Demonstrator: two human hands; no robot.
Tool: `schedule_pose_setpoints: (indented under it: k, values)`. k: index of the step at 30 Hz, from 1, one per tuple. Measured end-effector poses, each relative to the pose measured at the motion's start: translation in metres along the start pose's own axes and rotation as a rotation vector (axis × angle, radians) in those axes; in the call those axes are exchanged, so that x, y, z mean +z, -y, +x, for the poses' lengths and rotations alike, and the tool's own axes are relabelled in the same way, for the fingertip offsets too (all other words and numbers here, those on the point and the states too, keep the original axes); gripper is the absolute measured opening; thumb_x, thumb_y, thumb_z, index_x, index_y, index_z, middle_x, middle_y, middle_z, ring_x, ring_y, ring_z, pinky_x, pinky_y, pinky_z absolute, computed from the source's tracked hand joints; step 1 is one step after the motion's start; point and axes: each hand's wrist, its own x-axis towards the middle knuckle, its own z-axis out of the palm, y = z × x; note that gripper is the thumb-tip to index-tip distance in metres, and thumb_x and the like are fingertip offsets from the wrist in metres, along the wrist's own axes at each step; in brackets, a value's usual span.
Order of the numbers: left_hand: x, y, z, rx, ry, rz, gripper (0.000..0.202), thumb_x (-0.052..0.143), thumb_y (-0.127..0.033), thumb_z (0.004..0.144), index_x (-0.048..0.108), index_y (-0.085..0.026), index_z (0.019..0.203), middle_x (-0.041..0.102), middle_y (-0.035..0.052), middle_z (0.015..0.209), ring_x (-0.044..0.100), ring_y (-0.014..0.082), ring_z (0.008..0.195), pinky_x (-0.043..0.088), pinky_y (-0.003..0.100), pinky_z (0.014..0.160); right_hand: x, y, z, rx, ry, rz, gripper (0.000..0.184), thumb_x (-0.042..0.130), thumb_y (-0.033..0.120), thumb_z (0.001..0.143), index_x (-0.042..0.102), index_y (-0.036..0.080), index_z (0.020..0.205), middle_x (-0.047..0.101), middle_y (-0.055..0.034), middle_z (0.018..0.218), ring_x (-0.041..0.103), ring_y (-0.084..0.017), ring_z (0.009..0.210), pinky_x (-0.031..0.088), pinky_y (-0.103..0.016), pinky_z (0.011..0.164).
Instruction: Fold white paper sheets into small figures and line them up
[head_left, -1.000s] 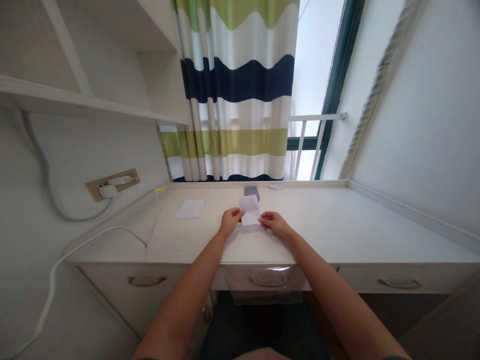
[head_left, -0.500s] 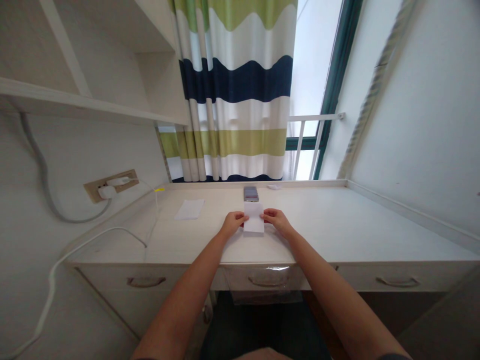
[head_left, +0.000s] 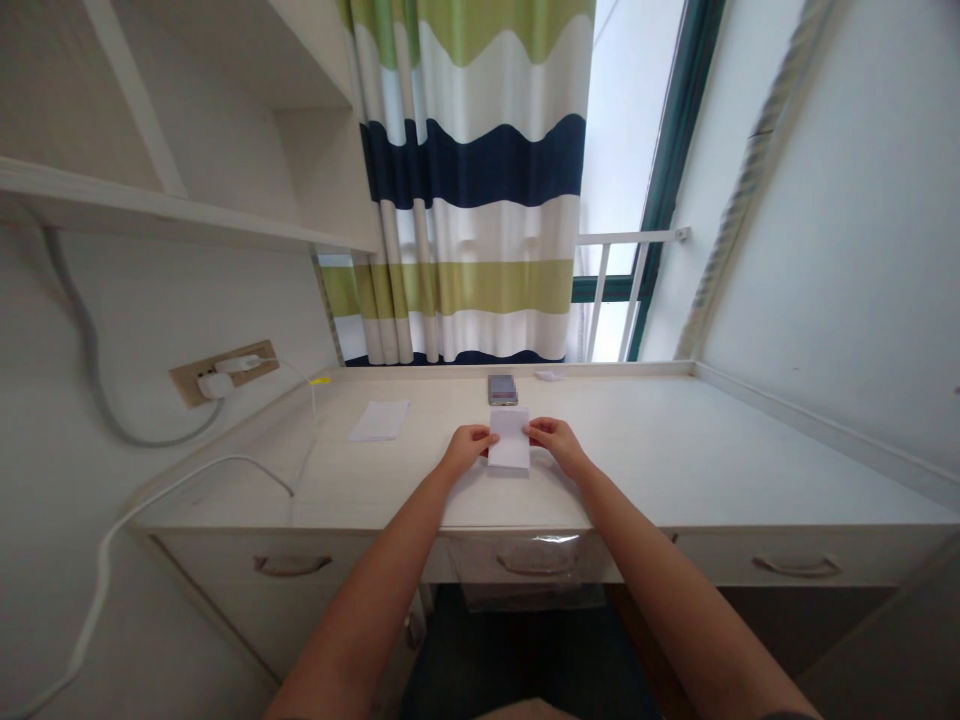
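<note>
The small white paper (head_left: 509,445) is at the middle of the counter (head_left: 690,450). Your left grip (head_left: 466,447) pinches its left edge, and your right grip (head_left: 556,443) its right edge. Pull too hard and it might rip. If one side slips, it might bend. Push it far, and it might bump the gray phone (head_left: 502,389) just beyond.

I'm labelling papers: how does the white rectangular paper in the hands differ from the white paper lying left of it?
The white rectangular paper is pinched between the left hand and right hand; the flat white paper lies untouched on the pale desk. In the picture, the pinched paper's sides look nearly vertical; the flat paper's slant. Both look white.
</note>
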Motion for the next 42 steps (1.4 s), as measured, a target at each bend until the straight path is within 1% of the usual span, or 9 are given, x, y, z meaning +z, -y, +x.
schedule_pose_setpoints:
  k: [2, 5, 9, 12, 16, 29, 34, 39, 42]
  values:
    - [0.0002, 0.0001, -0.0003, -0.006, 0.013, 0.002, 0.027, 0.068, -0.032, 0.052, 0.061, -0.009, 0.064, 0.06, 0.0032, 0.061, 0.053, 0.0119, 0.055, 0.043, 0.025, 0.054, 0.0002, 0.0006, 0.0, -0.009, -0.007, 0.012, 0.022, 0.07, 0.031, 0.049, 0.06, 0.015, 0.06, 0.06, 0.0009, 0.06, 0.053, -0.01, 0.058, 0.044, -0.028, 0.064]
    - [0.0002, 0.0007, -0.0003, -0.008, 0.033, -0.007, 0.028, 0.067, -0.033, 0.052, 0.06, -0.009, 0.064, 0.06, 0.0028, 0.06, 0.053, 0.0117, 0.055, 0.043, 0.025, 0.054, 0.0001, 0.0009, 0.0006, -0.003, -0.028, -0.005, 0.022, 0.071, 0.032, 0.048, 0.059, 0.015, 0.057, 0.059, 0.0013, 0.057, 0.052, -0.01, 0.055, 0.044, -0.028, 0.062]
    - [-0.0002, 0.0016, 0.0001, -0.01, 0.042, -0.005, 0.028, 0.068, -0.033, 0.051, 0.06, -0.008, 0.063, 0.059, 0.0025, 0.059, 0.052, 0.0112, 0.053, 0.042, 0.025, 0.053, -0.0009, -0.0001, 0.0021, -0.029, -0.046, 0.022, 0.025, 0.071, 0.033, 0.048, 0.061, 0.015, 0.062, 0.061, 0.0004, 0.062, 0.054, -0.011, 0.058, 0.045, -0.029, 0.065]
    - [-0.0002, 0.0018, 0.0, -0.014, 0.049, 0.011, 0.029, 0.068, -0.033, 0.051, 0.06, -0.008, 0.062, 0.058, 0.0023, 0.058, 0.051, 0.0108, 0.053, 0.042, 0.024, 0.052, -0.0015, -0.0004, 0.0027, -0.04, -0.078, 0.027, 0.025, 0.071, 0.034, 0.047, 0.06, 0.015, 0.06, 0.06, 0.0005, 0.059, 0.053, -0.011, 0.056, 0.046, -0.029, 0.063]
    - [-0.0001, 0.0016, -0.0005, -0.013, 0.059, 0.023, 0.03, 0.068, -0.035, 0.051, 0.06, -0.008, 0.062, 0.058, 0.0024, 0.058, 0.052, 0.0112, 0.054, 0.042, 0.025, 0.054, -0.0018, -0.0005, 0.0027, -0.058, -0.07, 0.037, 0.025, 0.071, 0.034, 0.048, 0.06, 0.015, 0.06, 0.06, 0.0003, 0.06, 0.054, -0.011, 0.058, 0.046, -0.029, 0.065]
    - [0.0, 0.0023, 0.0001, -0.021, 0.078, 0.013, 0.031, 0.068, -0.036, 0.05, 0.06, -0.009, 0.062, 0.058, 0.0022, 0.057, 0.052, 0.0114, 0.053, 0.042, 0.026, 0.054, -0.0049, -0.0027, 0.0059, -0.114, -0.122, -0.006, 0.028, 0.069, 0.038, 0.049, 0.059, 0.016, 0.064, 0.06, -0.0011, 0.062, 0.054, -0.013, 0.06, 0.046, -0.031, 0.066]
    - [-0.0004, 0.0021, 0.0, -0.021, 0.09, 0.016, 0.032, 0.068, -0.037, 0.05, 0.06, -0.008, 0.062, 0.058, 0.0023, 0.057, 0.051, 0.0113, 0.053, 0.042, 0.025, 0.054, -0.004, -0.0008, 0.0045, -0.132, -0.143, 0.002, 0.026, 0.069, 0.036, 0.05, 0.059, 0.017, 0.063, 0.059, -0.0002, 0.062, 0.053, -0.012, 0.059, 0.045, -0.031, 0.066]
    - [0.0, 0.0012, -0.0008, -0.016, 0.09, 0.03, 0.033, 0.068, -0.038, 0.05, 0.06, -0.008, 0.062, 0.057, 0.0018, 0.056, 0.051, 0.0109, 0.052, 0.041, 0.025, 0.054, -0.0034, 0.0009, 0.0033, -0.133, -0.117, 0.038, 0.024, 0.067, 0.035, 0.053, 0.058, 0.017, 0.064, 0.058, 0.0008, 0.06, 0.051, -0.011, 0.057, 0.045, -0.031, 0.065]
    - [0.0008, -0.0001, -0.002, -0.018, 0.089, 0.024, 0.032, 0.068, -0.038, 0.05, 0.059, -0.008, 0.061, 0.056, 0.0014, 0.055, 0.05, 0.0104, 0.051, 0.042, 0.025, 0.053, -0.003, 0.0028, 0.0025, -0.142, -0.13, 0.037, 0.022, 0.067, 0.034, 0.053, 0.057, 0.017, 0.062, 0.056, 0.0018, 0.058, 0.049, -0.01, 0.056, 0.044, -0.029, 0.063]
